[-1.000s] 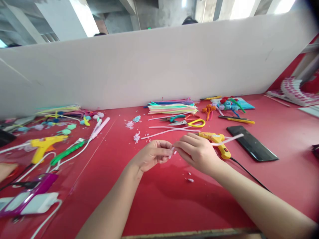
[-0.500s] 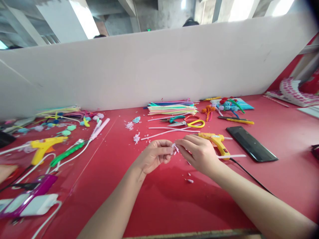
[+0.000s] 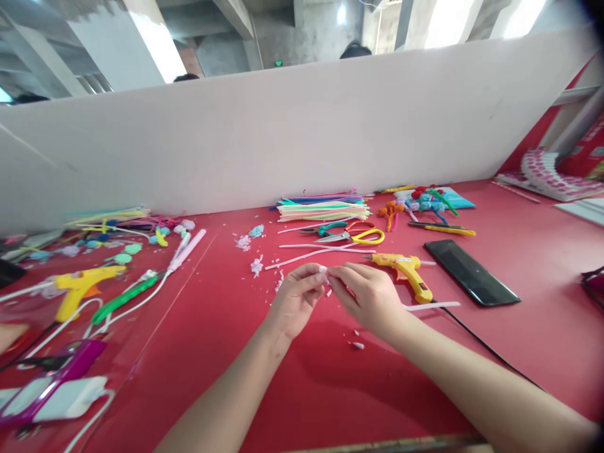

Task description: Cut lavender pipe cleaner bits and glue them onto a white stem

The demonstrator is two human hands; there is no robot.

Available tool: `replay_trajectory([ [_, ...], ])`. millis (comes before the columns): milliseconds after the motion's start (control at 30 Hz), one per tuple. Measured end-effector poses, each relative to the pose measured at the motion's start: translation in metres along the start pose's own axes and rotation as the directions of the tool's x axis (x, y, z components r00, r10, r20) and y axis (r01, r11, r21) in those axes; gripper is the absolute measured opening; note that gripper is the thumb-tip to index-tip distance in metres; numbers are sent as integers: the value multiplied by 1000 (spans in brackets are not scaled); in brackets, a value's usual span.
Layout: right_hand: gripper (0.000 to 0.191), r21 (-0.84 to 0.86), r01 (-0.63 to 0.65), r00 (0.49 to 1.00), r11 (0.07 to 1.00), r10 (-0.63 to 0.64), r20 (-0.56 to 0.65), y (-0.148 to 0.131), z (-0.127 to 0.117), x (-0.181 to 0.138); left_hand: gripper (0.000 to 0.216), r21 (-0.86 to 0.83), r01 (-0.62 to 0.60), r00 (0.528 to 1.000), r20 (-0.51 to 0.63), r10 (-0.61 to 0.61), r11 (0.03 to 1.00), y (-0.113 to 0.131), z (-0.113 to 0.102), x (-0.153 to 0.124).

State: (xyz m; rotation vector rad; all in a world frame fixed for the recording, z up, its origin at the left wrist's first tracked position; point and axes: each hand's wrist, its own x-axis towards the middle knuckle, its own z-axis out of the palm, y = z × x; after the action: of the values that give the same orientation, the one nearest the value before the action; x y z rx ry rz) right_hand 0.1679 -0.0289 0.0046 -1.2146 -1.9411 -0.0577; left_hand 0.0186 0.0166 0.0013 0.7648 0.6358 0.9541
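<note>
My left hand point(image 3: 298, 296) is closed in a pinch at the middle of the red table, fingertips on a small pale pink piece point(image 3: 328, 291) that looks like pipe cleaner. Meeting it from the right, my right hand point(image 3: 368, 290) pinches at the same piece, most of which the fingers hide. Two or so loose pale bits point(image 3: 358, 345) lie below the hands. Beyond them are long pale pink pipe cleaners point(image 3: 302, 255), yellow-handled scissors point(image 3: 368, 236) and teal-and-red-handled pliers point(image 3: 336, 227). A yellow glue gun point(image 3: 408, 270) rests just past my right hand.
A black phone point(image 3: 472, 272) lies to the right. A bundle of pipe cleaners point(image 3: 323, 210) sits against the white partition point(image 3: 302, 132). On the left are another yellow glue gun point(image 3: 78, 286), a pink styling-iron-like tool point(image 3: 187, 250), a purple power strip point(image 3: 61, 377) and cables.
My hands have drawn slightly closer together at the fingertips, covering more of the pale pink piece. The view has shifted slightly; the tools on the table stay put.
</note>
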Motion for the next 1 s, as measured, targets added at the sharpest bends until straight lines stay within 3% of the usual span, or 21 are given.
replay_trajectory([
  [400, 11, 23, -22, 999, 999, 23, -38, -5, -1, 2, 14, -15, -51, 999, -18, 51, 999, -5, 3, -1],
  [733, 15, -62, -28, 999, 998, 29, 17, 5, -1, 3, 9, 180, -96, 995, -13, 100, 979, -2, 3, -1],
  [800, 17, -117, 31, 997, 993, -23, 68, 7, -4, 5, 6, 319, -148, 988, 11, 153, 936, 5, 2, -2],
  [867, 19, -189, 120, 984, 975, -92, 154, 8, -8, 7, 12, 587, -233, 971, 91, 223, 775, 13, 1, -3],
  [933, 21, -227, 201, 961, 953, -146, 236, 9, -11, 8, 17, 731, -268, 962, 165, 219, 627, 21, -1, -3],
  [1000, 21, -237, 251, 940, 938, -179, 290, 12, -13, 10, 18, 795, -274, 961, 217, 169, 541, 24, -3, -3],
])
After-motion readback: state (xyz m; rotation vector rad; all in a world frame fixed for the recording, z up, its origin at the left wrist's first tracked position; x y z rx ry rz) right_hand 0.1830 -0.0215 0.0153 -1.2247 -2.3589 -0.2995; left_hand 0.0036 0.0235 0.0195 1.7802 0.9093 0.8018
